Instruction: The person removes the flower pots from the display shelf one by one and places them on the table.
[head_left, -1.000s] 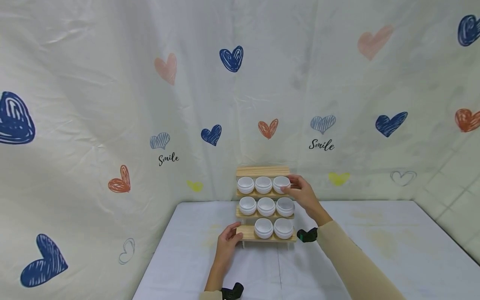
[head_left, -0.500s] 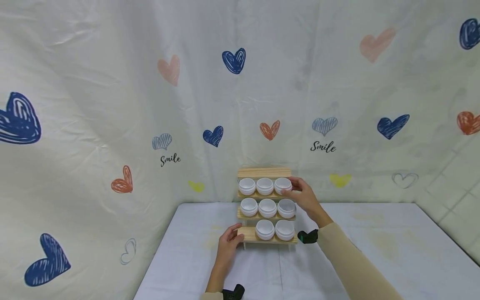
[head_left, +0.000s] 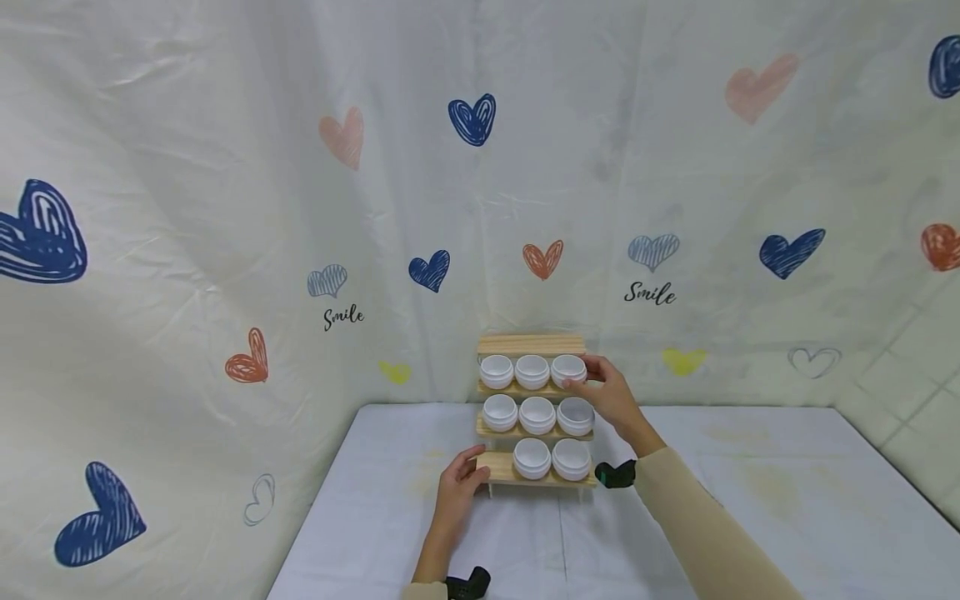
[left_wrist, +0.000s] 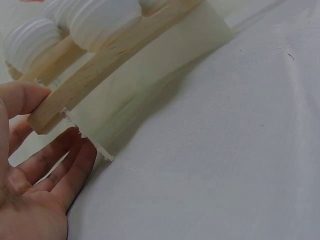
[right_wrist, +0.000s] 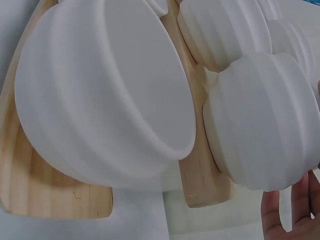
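A wooden display stand [head_left: 532, 344] with stepped shelves holds white ribbed bowls, two on the lowest shelf and three on each of the two shelves above. My left hand [head_left: 453, 490] grips the left end of the lowest shelf [head_left: 496, 468]; in the left wrist view its fingers spread below the board's end [left_wrist: 45, 119]. My right hand [head_left: 611, 398] holds the rightmost bowl [head_left: 567, 371] of the upper row, thumb at its front and fingers at its far side. A lower-row bowl [right_wrist: 75, 95] fills much of the right wrist view, where the right fingers [right_wrist: 272, 215] show at the edge.
The stand is on a table with a white cloth [head_left: 720, 483], close to a white curtain [head_left: 570, 183] printed with hearts and "Smile". Bare wood shows at the left of the lowest shelf. Black wrist devices [head_left: 617, 474] sit by both sleeves.
The head view has shifted slightly, so the whole scene sits a little further right. Both hands keep their places on the stand and the bowl.
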